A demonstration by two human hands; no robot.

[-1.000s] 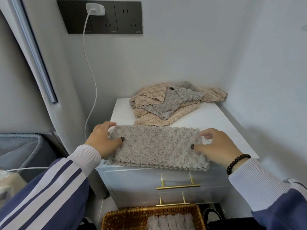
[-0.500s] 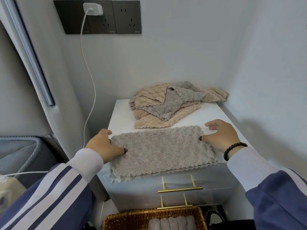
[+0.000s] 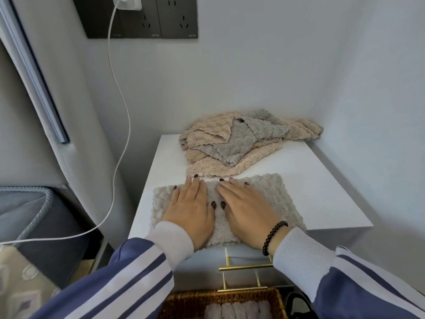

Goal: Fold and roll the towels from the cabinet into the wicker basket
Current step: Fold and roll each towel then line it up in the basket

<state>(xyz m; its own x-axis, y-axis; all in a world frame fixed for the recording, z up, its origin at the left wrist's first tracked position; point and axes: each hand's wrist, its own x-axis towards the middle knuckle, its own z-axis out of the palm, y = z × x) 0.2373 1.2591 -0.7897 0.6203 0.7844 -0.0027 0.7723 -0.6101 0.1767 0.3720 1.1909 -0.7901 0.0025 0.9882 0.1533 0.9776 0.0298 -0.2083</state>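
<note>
Far left, a grey fabric bin [image 3: 25, 212] with a rope-trimmed rim sits low beside the white cabinet [image 3: 333, 203]. A white charging cable [image 3: 119, 97] drops from a white plug [image 3: 125, 2] in the dark wall socket panel [image 3: 161, 24] and trails off to the left. On the cabinet's top surface a folded grey towel [image 3: 276, 194] lies flat along the front edge. The left hand [image 3: 189, 209] lies palm down on the towel's left half, fingers straight and spread, nails dark. Just beside it, the right hand [image 3: 247, 209] presses flat on the middle of the same towel, fingers straight, thumbs nearly touching; a dark bead bracelet [image 3: 273, 237] circles that wrist. Behind the hands, toward the back wall, a loose heap of beige and grey towels [image 3: 241, 143] lies crumpled. Below the front edge show two brass drawer handles [image 3: 245, 268], and under them the wicker basket [image 3: 184, 302] holding a row of rolled grey towels [image 3: 236, 310].
</note>
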